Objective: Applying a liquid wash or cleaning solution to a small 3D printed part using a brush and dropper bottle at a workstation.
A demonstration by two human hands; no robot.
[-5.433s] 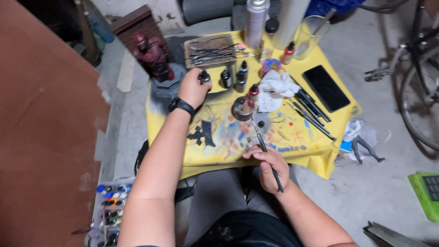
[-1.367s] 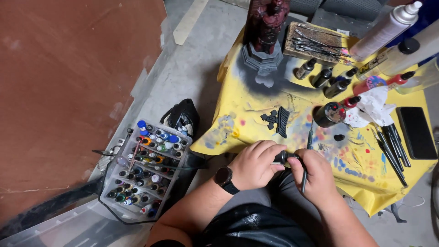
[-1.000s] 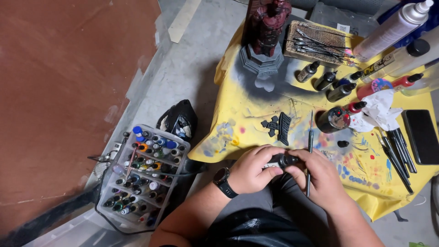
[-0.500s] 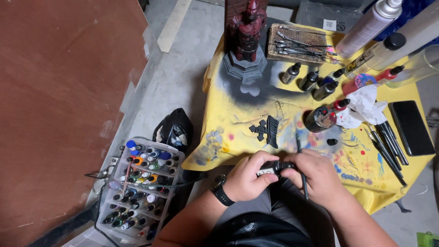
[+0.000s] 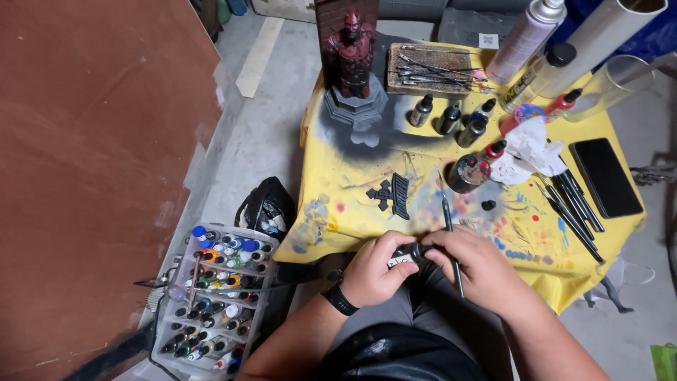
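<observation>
Both hands meet at the near edge of the yellow paint-spattered desk: left hand grips a small dark paint bottle, right hand pinches its cap while holding a thin brush. Likely uncapping; a firm twist comes next. Red figurine at desk's far edge; bottle tray on concrete floor left.

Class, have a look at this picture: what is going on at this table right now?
A person sits at a table under a paint-splashed yellow cloth. The left hand grips a small dark paint bottle, while the right hand is at its cap and also holds a thin brush. A dark red figurine stands on a grey base at the far edge, with more small bottles nearby. A clear tray of paint bottles sits on the floor to the left.
</observation>
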